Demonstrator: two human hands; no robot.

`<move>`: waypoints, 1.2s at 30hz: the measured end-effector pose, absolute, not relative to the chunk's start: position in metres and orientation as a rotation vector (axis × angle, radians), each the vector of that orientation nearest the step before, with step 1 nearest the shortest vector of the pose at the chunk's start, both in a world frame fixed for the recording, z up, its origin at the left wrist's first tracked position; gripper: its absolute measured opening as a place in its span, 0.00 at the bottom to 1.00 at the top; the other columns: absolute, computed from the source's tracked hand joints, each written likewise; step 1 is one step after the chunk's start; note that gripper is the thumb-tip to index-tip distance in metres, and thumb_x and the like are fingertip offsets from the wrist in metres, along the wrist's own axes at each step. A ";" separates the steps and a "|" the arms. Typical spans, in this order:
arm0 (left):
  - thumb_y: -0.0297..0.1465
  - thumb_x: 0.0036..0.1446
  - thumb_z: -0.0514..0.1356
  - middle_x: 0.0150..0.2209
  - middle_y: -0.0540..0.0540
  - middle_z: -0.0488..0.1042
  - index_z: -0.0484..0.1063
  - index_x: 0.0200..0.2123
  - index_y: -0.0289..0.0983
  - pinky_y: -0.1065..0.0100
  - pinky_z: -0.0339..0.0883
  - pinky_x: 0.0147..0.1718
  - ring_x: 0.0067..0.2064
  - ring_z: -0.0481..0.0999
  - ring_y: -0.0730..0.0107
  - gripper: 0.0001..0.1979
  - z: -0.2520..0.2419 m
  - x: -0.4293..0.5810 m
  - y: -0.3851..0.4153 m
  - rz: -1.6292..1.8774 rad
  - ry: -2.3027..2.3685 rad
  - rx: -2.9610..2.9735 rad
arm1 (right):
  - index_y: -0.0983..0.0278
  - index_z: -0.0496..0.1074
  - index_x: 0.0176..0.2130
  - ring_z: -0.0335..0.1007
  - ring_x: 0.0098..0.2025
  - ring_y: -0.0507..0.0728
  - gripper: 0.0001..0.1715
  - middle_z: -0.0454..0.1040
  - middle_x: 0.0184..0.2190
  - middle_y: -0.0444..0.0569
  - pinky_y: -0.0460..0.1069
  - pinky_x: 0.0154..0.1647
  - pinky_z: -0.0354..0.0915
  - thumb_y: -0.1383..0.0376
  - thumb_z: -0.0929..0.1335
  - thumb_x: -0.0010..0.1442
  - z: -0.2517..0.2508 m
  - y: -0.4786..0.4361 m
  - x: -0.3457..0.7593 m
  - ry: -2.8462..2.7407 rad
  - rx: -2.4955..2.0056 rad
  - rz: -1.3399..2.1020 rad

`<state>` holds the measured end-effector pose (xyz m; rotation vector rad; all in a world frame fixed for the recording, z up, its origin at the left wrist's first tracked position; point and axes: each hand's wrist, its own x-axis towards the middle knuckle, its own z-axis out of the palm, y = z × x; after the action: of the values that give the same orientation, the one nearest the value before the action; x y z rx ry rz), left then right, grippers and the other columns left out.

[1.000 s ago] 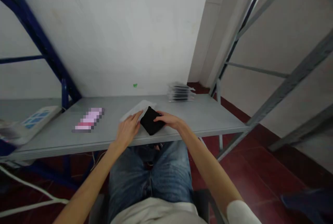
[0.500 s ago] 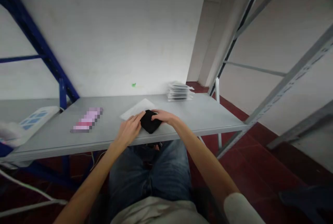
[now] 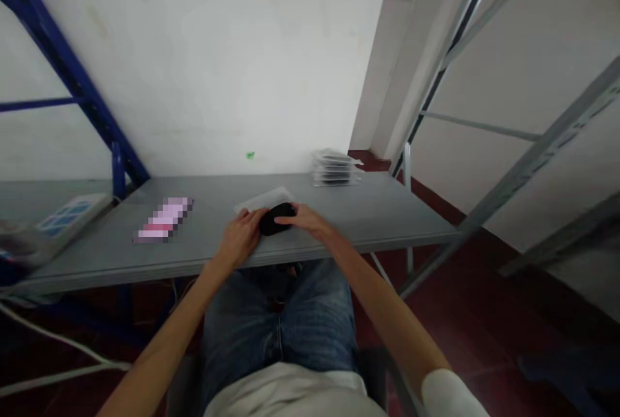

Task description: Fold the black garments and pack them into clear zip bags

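Between my two hands, over the front part of the grey table [image 3: 387,210], is a small, soft-looking black item [image 3: 276,220]; I cannot make out its exact kind. My left hand [image 3: 239,236] grips its left end with bent fingers. The thumb of my right hand [image 3: 307,218] lies across its near face, with the other fingers behind its right end. Just behind it, a flat, whitish, partly see-through plastic bag [image 3: 266,199] lies on the table, partly hidden by the item and my hands.
A stack of clear packets [image 3: 335,168] stands at the table's back. To the left lie a pixelated pink phone-like object [image 3: 165,218] and a white panel with blue squares [image 3: 72,213]. Blue [image 3: 72,75] and grey [image 3: 523,152] metal frames flank the table.
The black item has gone from a broad, squarish shape to a narrower, rounded one as my hands turned or folded it. My left fingers have curled in around its end.
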<state>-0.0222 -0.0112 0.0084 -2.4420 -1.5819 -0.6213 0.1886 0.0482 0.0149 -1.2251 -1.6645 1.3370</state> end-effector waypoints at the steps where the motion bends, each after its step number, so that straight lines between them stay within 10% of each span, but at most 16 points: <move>1: 0.25 0.67 0.49 0.58 0.40 0.78 0.70 0.64 0.38 0.56 0.73 0.52 0.58 0.72 0.52 0.25 0.007 -0.024 -0.010 -0.644 -1.568 -2.448 | 0.64 0.77 0.50 0.78 0.48 0.59 0.27 0.82 0.46 0.50 0.50 0.48 0.72 0.59 0.81 0.52 0.018 0.046 0.192 -1.788 -1.289 1.214; 8: 0.27 0.68 0.49 0.58 0.43 0.76 0.74 0.59 0.42 0.51 0.69 0.60 0.60 0.71 0.53 0.22 -0.008 -0.031 0.002 -0.875 -1.471 -2.530 | 0.64 0.74 0.48 0.77 0.48 0.65 0.24 0.79 0.45 0.57 0.55 0.49 0.70 0.50 0.76 0.61 0.021 0.012 0.198 -2.092 -1.589 0.168; 19: 0.42 0.70 0.55 0.57 0.42 0.76 0.73 0.57 0.42 0.50 0.65 0.64 0.61 0.71 0.53 0.19 -0.009 -0.029 0.000 -1.043 -1.432 -2.627 | 0.56 0.61 0.69 0.60 0.69 0.67 0.51 0.64 0.67 0.58 0.63 0.68 0.60 0.51 0.80 0.54 -0.013 0.028 0.240 -2.195 -1.081 0.208; 36: 0.31 0.62 0.62 0.46 0.42 0.77 0.76 0.40 0.42 0.54 0.70 0.53 0.52 0.73 0.52 0.04 -0.009 -0.014 0.023 -1.041 -1.673 -2.403 | 0.60 0.72 0.44 0.71 0.46 0.60 0.15 0.77 0.38 0.49 0.50 0.44 0.63 0.54 0.75 0.66 -0.011 0.051 0.216 -2.228 -1.295 -0.055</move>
<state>-0.0141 0.0228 -0.0088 -2.4026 -1.6734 -1.0407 0.2158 0.0506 -0.0114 -1.2949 -2.2278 -0.0551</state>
